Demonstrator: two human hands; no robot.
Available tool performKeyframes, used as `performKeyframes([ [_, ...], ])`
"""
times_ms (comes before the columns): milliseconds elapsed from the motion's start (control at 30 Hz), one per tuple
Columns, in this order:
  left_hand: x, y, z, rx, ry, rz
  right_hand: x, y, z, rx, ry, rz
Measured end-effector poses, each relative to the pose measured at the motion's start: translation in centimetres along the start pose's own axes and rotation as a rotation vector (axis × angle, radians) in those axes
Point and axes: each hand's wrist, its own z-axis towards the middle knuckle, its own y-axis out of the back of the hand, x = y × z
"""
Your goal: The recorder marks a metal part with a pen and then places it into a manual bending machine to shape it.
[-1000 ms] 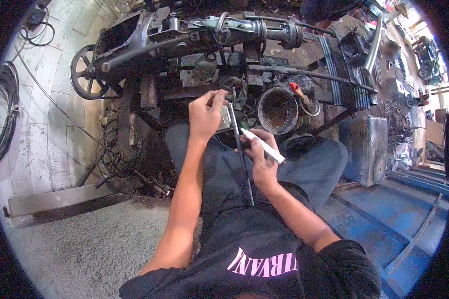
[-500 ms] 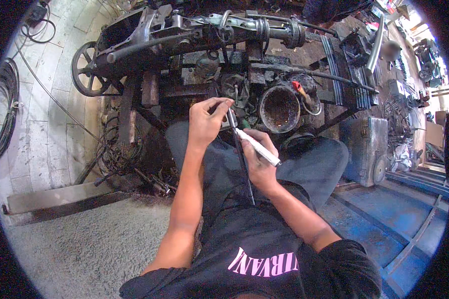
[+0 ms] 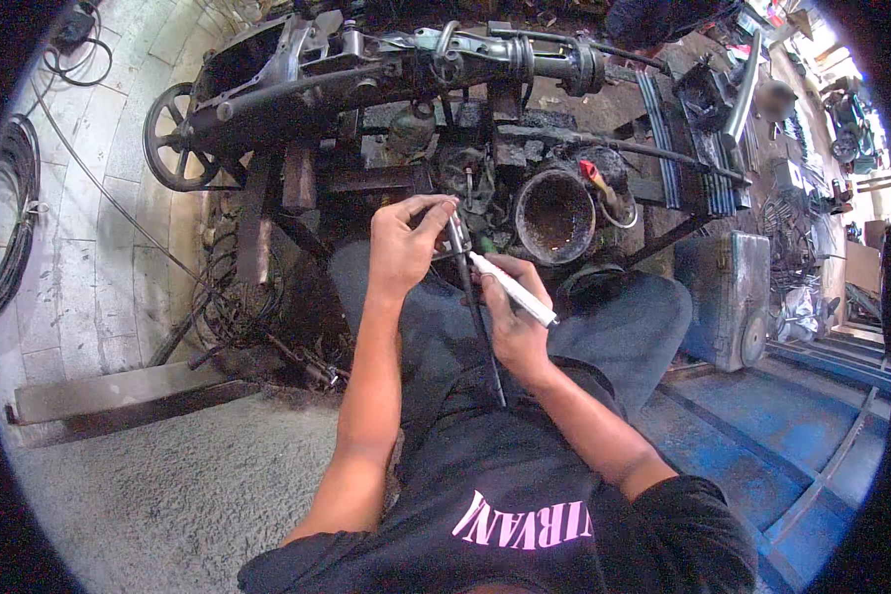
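Note:
A slim dark metal rod (image 3: pixel 480 327) slants over my lap, its lower end against my shirt. At its upper, shinier end, the fingertips of my left hand (image 3: pixel 402 247) are pinched on it. In my right hand (image 3: pixel 521 342) is a white marker pen (image 3: pixel 513 290), gripped like a writing tool with its dark end toward me. The pen's tip meets or nearly meets the rod just below the shiny part; contact is too small to tell. Some fingers of my right hand are hidden behind the pen and rod.
Ahead stands a greasy metal machine (image 3: pixel 297 104) with a spoked wheel (image 3: pixel 173 137). A round sooty pot (image 3: pixel 556 218) sits beyond my right knee, with a red-tipped brush-like tool (image 3: pixel 592 176) beside it. Right of me are a wheeled grey case (image 3: pixel 720 297) and blue metal sheeting (image 3: pixel 752 436).
My left hand has shifted very slightly left on the rod's upper end. The marker pen and my right hand are almost where they were.

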Motion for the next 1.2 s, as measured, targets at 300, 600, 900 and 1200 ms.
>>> performKeyframes([
  [300,-0.1,0.4,-0.2,0.049,0.033,-0.019,0.4,0.1,0.0,0.015,0.051,-0.15],
  [600,0.3,0.8,-0.1,0.101,0.034,-0.068,1.1,0.1,-0.1,0.039,0.106,-0.178],
  [900,0.6,0.8,-0.1,0.129,0.077,-0.203,0.3,0.1,-0.2,0.03,0.05,-0.094],
  [1200,0.5,0.7,-0.1,0.113,0.095,-0.319,-0.2,0.1,-0.2,0.019,0.033,-0.095],
])
